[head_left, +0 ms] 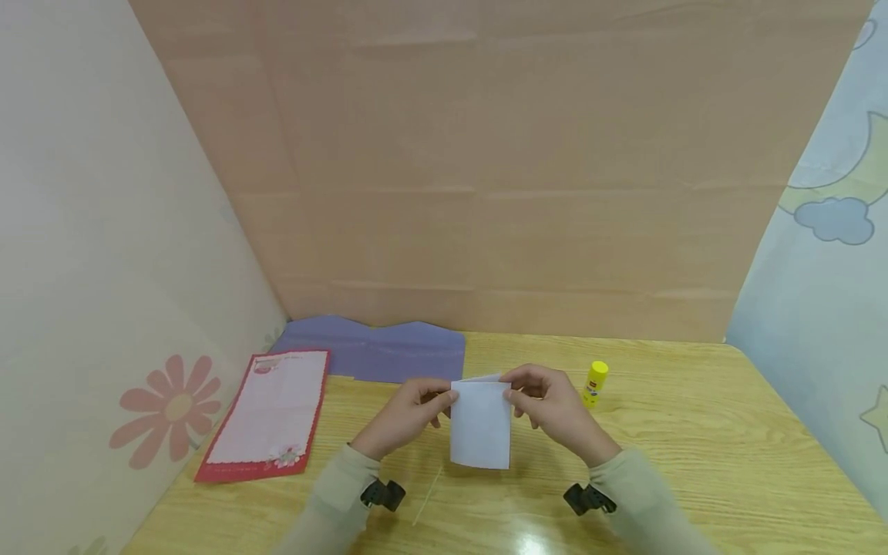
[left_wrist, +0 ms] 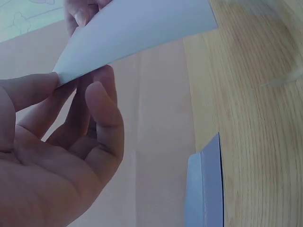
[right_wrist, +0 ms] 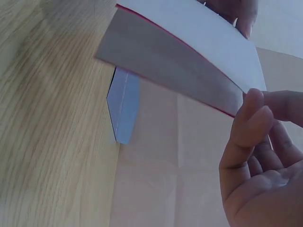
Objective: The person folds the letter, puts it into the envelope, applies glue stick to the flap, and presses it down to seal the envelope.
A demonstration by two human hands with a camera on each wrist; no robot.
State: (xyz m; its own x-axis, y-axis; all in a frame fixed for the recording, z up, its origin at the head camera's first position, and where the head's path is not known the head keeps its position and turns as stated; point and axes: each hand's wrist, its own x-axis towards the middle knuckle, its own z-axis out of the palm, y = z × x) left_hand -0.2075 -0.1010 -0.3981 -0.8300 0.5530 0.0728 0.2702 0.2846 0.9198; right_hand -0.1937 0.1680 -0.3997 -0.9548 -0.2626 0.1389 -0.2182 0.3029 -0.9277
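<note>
A folded sheet of white paper hangs over the table between both hands. Its upper left corner is pinched by my left hand, thumb in front. At the upper right corner my right hand pinches the sheet between thumb and fingers. From the right wrist view, the folded paper shows thin red edges, and its two layers stand apart. In the left wrist view the thumb and a finger hold the corner of the paper, the other fingers curled below it.
A purple creased sheet lies along the back of the wooden table. To the left lies a red-bordered sheet. A yellow glue stick stands behind the right hand. A thin pale strip lies near the left wrist.
</note>
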